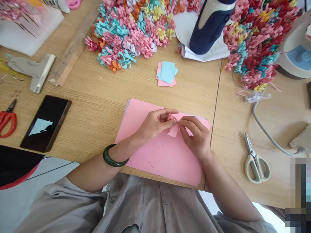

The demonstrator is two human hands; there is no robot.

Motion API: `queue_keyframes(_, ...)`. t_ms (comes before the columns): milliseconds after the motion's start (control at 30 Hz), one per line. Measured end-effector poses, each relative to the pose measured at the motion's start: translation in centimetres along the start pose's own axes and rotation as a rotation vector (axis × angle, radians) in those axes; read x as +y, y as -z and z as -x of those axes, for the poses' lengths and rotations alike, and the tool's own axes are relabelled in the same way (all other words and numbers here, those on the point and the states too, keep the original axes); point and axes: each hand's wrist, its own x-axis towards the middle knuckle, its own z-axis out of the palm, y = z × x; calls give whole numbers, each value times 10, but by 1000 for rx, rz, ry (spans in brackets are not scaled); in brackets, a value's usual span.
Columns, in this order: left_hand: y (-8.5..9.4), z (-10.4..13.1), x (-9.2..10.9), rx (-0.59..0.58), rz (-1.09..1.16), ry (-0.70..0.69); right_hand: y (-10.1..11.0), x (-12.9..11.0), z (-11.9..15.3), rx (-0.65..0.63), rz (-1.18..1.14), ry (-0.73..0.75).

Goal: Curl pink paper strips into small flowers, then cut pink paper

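My left hand [154, 124] is closed, holding a fringed pink paper piece [173, 131] between thumb and fingers. Small curls show at the piece's upper end. Thumb and fingertips of my right hand [196, 134] pinch the same piece from the right side; the exact grip is partly hidden. Both hands are just above a stack of pink paper sheets [160, 165], where a few thin paper slivers lie. Beyond the sheets is a small pile of blue and pink paper squares [167, 72].
Curled paper flowers [136, 35] are heaped at the back, with another heap [257, 48] at right. A dark blue bottle [206, 29] stands between them. Cream-handled scissors [256, 165] lie right; a phone [46, 123], red-handled scissors [7, 119] and a wooden bar [73, 48] lie left.
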Motion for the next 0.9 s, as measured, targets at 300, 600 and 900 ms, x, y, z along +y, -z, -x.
queue_keyframes(300, 1, 0, -1, 53, 4, -5, 3, -2, -3, -11, -212, -245)
queue_keyframes(600, 0, 0, -2, 56, -48, -83, 3, -8, -8, -75, -682, -786)
queue_keyframes(900, 3, -2, -3, -39, -28, -43, 8, -6, -9, -83, -697, -804)
